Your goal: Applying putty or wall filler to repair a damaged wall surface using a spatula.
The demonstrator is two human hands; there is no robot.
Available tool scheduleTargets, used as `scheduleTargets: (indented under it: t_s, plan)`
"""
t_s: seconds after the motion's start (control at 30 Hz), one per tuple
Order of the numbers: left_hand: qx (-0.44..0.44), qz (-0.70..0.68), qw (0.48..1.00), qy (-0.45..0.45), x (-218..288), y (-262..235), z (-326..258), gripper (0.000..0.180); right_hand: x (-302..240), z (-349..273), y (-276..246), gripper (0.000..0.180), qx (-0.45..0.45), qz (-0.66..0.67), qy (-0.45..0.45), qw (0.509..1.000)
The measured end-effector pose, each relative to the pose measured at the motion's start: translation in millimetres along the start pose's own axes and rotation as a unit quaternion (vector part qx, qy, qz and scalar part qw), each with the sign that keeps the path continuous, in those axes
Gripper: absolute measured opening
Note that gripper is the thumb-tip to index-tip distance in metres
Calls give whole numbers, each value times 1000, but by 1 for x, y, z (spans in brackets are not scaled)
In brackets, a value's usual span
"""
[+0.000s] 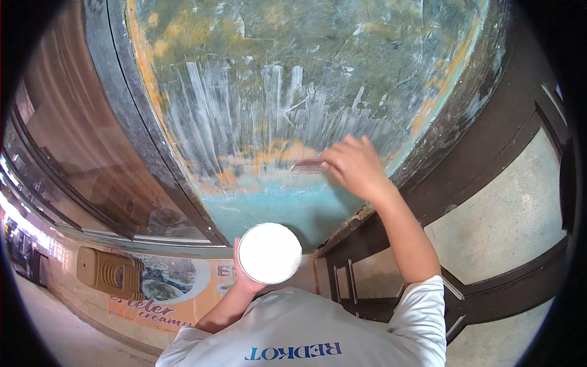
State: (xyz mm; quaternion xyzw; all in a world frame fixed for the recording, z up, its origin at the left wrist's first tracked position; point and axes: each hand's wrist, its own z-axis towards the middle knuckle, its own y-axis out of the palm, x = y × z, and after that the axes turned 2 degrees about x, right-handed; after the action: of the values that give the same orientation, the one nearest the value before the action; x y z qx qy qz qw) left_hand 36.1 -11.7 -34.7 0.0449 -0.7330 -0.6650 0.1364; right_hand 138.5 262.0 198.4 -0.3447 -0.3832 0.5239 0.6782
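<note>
Your right hand (354, 166)'s grip is holding a flat reddish-brown tool (310, 165) by its end, at the patchy wall (269, 131) (white streaks fan upward above it); whether its edge touches, you can't quite tell from this angle; your left hand (246, 280)'s grip supports a round white container (269, 253), below the tool and near your pale shirt (299, 324).

Mottled green wall (367, 52) with white streaks (200, 92), orange patches (284, 151), turquoise lower band (263, 209)
</note>
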Motion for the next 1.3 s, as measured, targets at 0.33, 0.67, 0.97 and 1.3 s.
scheduleTargets:
  t_s: [0.33,0.67,0.97,1.3]
  plan:
    - [-37,-130,991,-9,-4,-4,0,84,28,62,-125,16,349,-145,-20,926]
    - [36,41,998,-15,3,7,0,88,3,-29,116,19,371,-172,34,912]
    - [-8,-1,999,-43,25,22,-14,91,-26,-67,69,14,179,-10,74,981]
    - [28,84,996,-14,31,1,-7,86,18,66,-62,24,133,-262,28,955]
